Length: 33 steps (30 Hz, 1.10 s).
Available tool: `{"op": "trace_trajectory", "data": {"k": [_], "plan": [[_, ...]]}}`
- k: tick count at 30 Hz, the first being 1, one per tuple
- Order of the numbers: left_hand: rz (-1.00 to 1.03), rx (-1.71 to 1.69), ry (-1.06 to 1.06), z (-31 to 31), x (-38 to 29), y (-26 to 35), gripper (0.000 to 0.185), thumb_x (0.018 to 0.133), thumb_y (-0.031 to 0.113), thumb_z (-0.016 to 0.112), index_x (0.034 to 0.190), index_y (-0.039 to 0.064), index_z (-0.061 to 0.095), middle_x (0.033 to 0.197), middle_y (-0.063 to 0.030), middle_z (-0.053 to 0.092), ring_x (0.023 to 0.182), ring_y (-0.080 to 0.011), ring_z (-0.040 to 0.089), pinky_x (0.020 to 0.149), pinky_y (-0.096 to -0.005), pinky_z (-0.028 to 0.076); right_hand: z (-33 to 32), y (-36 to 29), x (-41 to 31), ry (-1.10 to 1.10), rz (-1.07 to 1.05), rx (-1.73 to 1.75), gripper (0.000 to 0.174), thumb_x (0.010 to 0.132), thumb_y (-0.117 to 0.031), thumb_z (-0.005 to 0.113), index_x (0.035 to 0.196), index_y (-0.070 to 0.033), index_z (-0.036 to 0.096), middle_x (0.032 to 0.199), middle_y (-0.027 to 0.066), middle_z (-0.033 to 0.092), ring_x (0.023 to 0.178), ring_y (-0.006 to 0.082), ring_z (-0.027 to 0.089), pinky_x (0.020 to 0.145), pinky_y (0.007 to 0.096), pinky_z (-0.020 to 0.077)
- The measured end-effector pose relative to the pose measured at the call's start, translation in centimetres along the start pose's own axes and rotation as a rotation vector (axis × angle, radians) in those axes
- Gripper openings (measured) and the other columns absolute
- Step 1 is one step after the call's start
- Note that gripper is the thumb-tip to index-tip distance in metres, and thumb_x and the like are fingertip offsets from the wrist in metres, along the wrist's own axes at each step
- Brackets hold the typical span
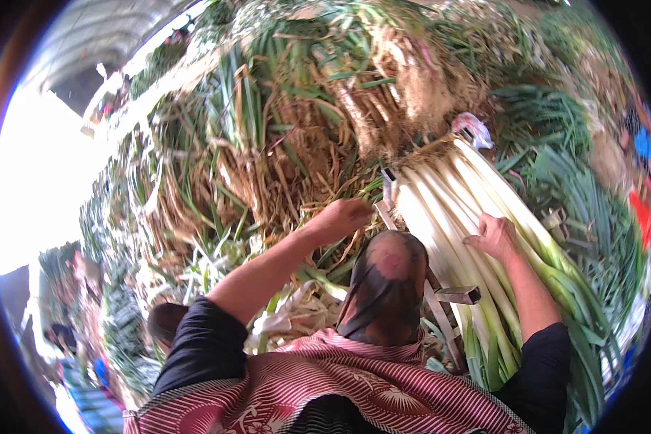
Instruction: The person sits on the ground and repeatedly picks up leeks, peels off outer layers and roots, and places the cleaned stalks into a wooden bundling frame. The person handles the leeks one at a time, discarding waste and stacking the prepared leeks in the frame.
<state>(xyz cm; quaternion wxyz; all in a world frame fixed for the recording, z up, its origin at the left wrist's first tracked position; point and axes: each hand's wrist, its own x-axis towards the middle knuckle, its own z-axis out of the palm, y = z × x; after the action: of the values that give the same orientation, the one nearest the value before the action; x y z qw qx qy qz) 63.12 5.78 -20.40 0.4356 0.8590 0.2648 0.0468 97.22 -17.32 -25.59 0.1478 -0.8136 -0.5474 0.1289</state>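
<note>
Trimmed white-stemmed scallions, likely large Welsh onions [445,217], lie side by side on a metal rack [449,325] of square tubing, roots at the far end and green leaves towards me. My right hand [496,234] rests on these stalks with its thumb out; the other fingers are partly hidden. Left of the rack, my left hand [348,216] is curled above loose husks, and whether anything is inside it is unclear. My bent knee [388,282], under dark worn cloth, rises between my arms beside the rack.
Untrimmed onion bundles [304,125] with soil and dry leaves are heaped ahead and to the left. Peeled husks [298,309] litter the ground by my knee. More green leaves [586,200] lie right of the rack. Beyond its far end is a crumpled plastic bag [473,129].
</note>
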Motion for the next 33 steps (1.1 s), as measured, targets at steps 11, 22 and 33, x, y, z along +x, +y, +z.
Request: {"op": "trace_trajectory", "data": {"k": [11, 22, 33], "plan": [[-0.545, -0.355, 0.61, -9.4, -26.4, -33.5, 0.017, 0.097, 0.012, 0.06, 0.106, 0.001, 0.07, 0.088, -0.0047, 0.072, 0.075, -0.0117, 0.065, 0.067, -0.0277, 0.053, -1.8, -31.9, 8.5, 0.172, -0.4, 0.118, 0.03, 0.077, -0.029, 0.085, 0.077, -0.009, 0.063, 0.064, 0.0072, 0.067, 0.055, 0.0184, 0.065, 0.051, 0.0338, 0.0514], [-0.603, -0.143, 0.939, -15.8, -9.2, -58.1, 0.041, 0.089, 0.016, 0.061, 0.127, -0.001, 0.06, 0.116, -0.0238, 0.068, 0.111, -0.0348, 0.065, 0.094, -0.0417, 0.052, 8.7, -48.9, 13.2, -0.21, -0.734, 0.144, 0.033, 0.081, -0.035, 0.079, 0.089, -0.009, 0.06, 0.066, 0.0085, 0.065, 0.056, 0.0254, 0.067, 0.048, 0.0359, 0.0513], [-0.561, -0.231, 0.613, -22.1, -5.6, -50.5, 0.036, 0.089, 0.031, 0.069, 0.11, 0.005, 0.056, 0.088, -0.0145, 0.067, 0.082, -0.0261, 0.068, 0.07, -0.0421, 0.055, 10.5, -48.7, 14.7, -0.337, -0.71, 0.168, 0.036, 0.078, -0.031, 0.081, 0.098, -0.009, 0.06, 0.066, 0.0069, 0.064, 0.062, 0.026, 0.068, 0.053, 0.0358, 0.0521]]}}
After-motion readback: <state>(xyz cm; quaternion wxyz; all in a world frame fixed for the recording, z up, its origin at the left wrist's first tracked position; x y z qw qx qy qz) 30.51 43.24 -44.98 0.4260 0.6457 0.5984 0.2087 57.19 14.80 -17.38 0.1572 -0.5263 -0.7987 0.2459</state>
